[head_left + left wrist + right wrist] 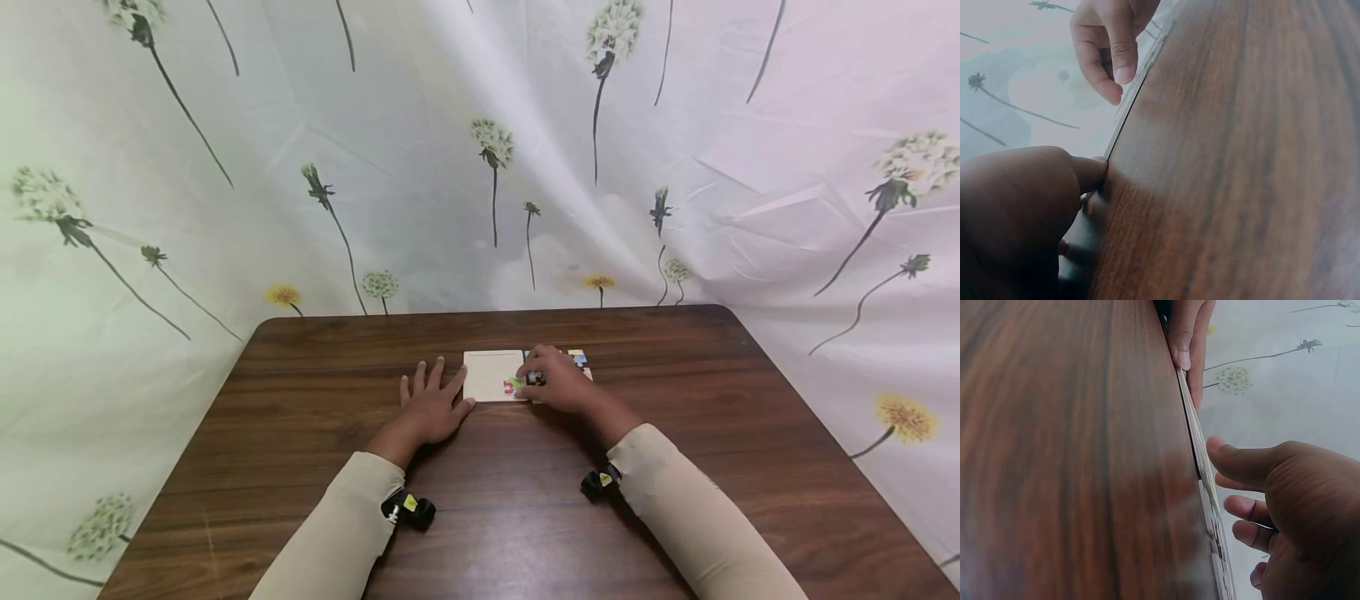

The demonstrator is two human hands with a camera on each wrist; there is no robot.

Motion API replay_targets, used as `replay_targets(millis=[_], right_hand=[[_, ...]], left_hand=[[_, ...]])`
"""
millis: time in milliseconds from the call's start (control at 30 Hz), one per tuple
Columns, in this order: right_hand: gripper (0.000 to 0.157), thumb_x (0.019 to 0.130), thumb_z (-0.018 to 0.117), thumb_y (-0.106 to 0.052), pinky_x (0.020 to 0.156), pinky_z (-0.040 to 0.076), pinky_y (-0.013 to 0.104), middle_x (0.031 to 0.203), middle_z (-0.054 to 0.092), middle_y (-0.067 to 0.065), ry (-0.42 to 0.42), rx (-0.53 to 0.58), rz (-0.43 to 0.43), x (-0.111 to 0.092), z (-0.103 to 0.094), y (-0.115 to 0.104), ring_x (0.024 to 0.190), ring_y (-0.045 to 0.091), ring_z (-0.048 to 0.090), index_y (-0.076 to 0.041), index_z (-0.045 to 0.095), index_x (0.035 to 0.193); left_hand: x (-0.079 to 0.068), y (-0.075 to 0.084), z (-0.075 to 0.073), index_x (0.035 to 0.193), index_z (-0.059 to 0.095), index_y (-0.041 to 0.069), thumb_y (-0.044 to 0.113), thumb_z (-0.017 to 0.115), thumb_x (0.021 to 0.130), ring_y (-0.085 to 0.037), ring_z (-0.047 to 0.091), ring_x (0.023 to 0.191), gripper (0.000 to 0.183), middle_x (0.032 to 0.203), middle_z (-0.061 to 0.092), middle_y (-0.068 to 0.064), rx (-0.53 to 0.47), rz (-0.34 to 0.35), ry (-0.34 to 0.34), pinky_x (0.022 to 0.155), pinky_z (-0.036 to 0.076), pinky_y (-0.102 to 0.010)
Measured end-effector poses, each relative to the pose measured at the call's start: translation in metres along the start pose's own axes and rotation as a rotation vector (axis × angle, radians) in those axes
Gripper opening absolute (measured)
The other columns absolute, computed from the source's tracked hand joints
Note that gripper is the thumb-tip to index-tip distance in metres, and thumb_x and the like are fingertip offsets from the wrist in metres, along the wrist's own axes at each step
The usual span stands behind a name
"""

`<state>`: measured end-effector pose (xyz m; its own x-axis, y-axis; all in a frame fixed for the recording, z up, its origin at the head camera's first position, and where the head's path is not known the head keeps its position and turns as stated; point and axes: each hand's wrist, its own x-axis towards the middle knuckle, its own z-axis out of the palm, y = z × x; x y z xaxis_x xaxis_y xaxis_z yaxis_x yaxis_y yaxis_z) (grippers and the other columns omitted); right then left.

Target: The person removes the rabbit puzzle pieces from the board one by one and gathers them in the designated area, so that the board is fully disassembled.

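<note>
A flat white board (492,375) lies near the table's far edge. My left hand (431,412) rests beside it with fingers spread, thumb and index fingertip at its left edge. In the right wrist view, the left thumb (1183,353) touches the board's near edge. My right hand (558,379) hovers over the board's right end, fingers loosely bent. A small green and pink puzzle piece (512,386) shows by its fingertips. In the right wrist view, the right thumb (1229,459) and fingers stand apart with nothing visible between them. More colourful pieces (577,358) are partly hidden beneath the right hand.
The brown wooden table (510,500) spreads out in front of both forearms. A pale cloth with a dandelion print (420,167) hangs behind and along both sides. Small black cameras (408,508) are strapped at both wrists.
</note>
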<state>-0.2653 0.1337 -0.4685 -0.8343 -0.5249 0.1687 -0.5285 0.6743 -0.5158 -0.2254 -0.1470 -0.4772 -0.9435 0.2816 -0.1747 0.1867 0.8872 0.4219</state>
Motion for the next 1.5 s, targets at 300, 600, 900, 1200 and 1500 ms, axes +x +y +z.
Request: replay_targets(millis=[300,600,900,1200,1500], right_hand=[[0.015,0.095,0.086,-0.026,0.101,0.048,0.056,0.12,0.066,0.011,-0.009,-0.039,0.003,0.008,0.008,-0.001,0.118,0.031,0.058,-0.012,0.082,0.101],[0.021,0.095,0.087,-0.025,0.104,0.046,0.056,0.12,0.066,0.009,-0.046,-0.011,0.079,0.009,0.005,-0.008,0.121,0.031,0.057,-0.012,0.074,0.106],[0.02,0.089,0.092,-0.02,0.093,0.043,0.043,0.093,0.071,-0.001,0.004,-0.029,0.059,0.008,0.006,-0.008,0.095,0.02,0.063,-0.013,0.076,0.1],[0.03,0.09,0.089,-0.006,0.083,0.052,0.033,0.095,0.07,0.002,0.007,0.045,0.012,0.007,0.004,-0.009,0.092,0.02,0.064,-0.006,0.077,0.118],[0.038,0.096,0.082,-0.005,0.084,0.052,0.032,0.112,0.071,0.009,-0.042,-0.003,-0.081,0.006,0.003,-0.006,0.098,0.02,0.063,-0.001,0.077,0.133]], left_hand=[[0.004,-0.005,0.003,0.177,0.021,0.026,0.051,0.043,0.116,-0.052,-0.009,0.17,0.069,0.185,0.0,-0.02,0.007,-0.004,-0.001,0.131,-0.008,-0.076],[-0.001,0.002,-0.002,0.177,0.023,0.025,0.047,0.046,0.116,-0.052,-0.008,0.17,0.069,0.185,0.002,-0.021,0.014,-0.019,-0.011,0.132,-0.006,-0.076],[0.001,0.001,0.001,0.177,0.022,0.024,0.048,0.045,0.116,-0.052,-0.009,0.17,0.069,0.185,0.001,-0.021,0.001,-0.011,-0.008,0.131,-0.007,-0.076],[0.005,-0.002,0.004,0.177,0.023,0.025,0.051,0.047,0.115,-0.052,-0.009,0.17,0.071,0.185,0.002,-0.02,-0.007,-0.012,-0.002,0.131,-0.008,-0.076],[0.001,0.0,0.002,0.176,0.024,0.026,0.05,0.046,0.115,-0.052,-0.007,0.17,0.069,0.185,0.003,-0.021,-0.006,-0.01,0.006,0.131,-0.006,-0.076]])
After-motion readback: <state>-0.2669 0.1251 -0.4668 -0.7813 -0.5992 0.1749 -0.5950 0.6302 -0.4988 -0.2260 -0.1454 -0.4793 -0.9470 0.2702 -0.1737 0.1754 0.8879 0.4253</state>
